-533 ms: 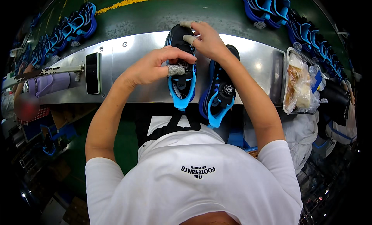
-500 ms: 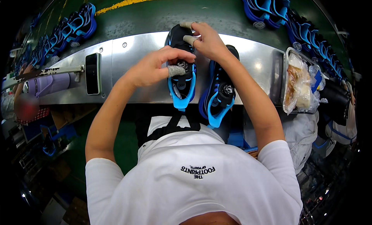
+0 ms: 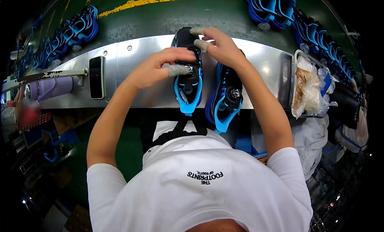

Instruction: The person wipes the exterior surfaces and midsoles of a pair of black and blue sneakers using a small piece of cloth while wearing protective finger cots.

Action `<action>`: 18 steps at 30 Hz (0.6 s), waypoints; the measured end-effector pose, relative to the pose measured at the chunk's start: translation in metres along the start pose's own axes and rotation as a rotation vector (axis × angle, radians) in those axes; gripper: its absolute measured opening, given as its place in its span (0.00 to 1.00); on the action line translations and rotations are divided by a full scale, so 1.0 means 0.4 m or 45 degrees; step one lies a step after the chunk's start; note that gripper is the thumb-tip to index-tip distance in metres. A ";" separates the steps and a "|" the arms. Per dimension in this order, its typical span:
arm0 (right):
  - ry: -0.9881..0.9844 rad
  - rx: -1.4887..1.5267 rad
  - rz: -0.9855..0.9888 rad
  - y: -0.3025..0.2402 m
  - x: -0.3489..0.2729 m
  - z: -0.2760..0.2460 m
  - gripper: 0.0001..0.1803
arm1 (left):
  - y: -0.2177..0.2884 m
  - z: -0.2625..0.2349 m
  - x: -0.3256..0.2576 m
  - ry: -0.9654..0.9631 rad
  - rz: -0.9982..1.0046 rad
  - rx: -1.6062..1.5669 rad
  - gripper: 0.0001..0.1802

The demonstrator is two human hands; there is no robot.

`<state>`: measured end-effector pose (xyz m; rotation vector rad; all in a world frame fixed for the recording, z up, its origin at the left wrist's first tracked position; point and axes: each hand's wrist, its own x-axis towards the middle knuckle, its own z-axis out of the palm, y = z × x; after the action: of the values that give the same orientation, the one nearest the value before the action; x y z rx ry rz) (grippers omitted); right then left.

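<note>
A dark blue and black sports shoe (image 3: 185, 39) with a light blue heel loop stands on the metal bench, toe pointing away from me. My left hand (image 3: 150, 70) reaches over its middle, fingers stretched and slightly blurred. The grey-wrapped thumb lies at the round dial on the shoe's tongue. At the toe end is my right hand (image 3: 224, 50), its fingers apart. Two of its fingertips, covered in beige wraps, are at the toe's right edge. A matching shoe (image 3: 226, 122) stands to the right, its toe partly hidden under my right forearm.
The metal bench (image 3: 138, 78) holds a phone (image 3: 96, 77), a lilac bottle (image 3: 58, 88) and, at right, a tray (image 3: 294, 86) of plastic-wrapped bread. Rows of similar shoes (image 3: 84, 30) stand beyond the bench at far left, with more shoes (image 3: 276, 12) at far right. A metal arm (image 3: 48, 75) crosses the left end.
My left hand has shifted slightly, its fingers lifting and straightening above the shoe. The right hand has moved a little to the right and nearer to me, its fingers still at the toe.
</note>
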<state>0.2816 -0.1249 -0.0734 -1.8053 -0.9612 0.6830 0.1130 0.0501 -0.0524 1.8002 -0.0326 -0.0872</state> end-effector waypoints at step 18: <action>-0.100 -0.537 -0.186 -0.055 -0.121 0.084 0.35 | 0.118 0.063 0.101 -0.179 -0.445 1.186 0.19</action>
<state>0.2222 -0.1443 -0.0647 -2.0543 -1.3537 0.4859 0.1526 0.0120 -0.0141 2.7111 0.1687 -0.5170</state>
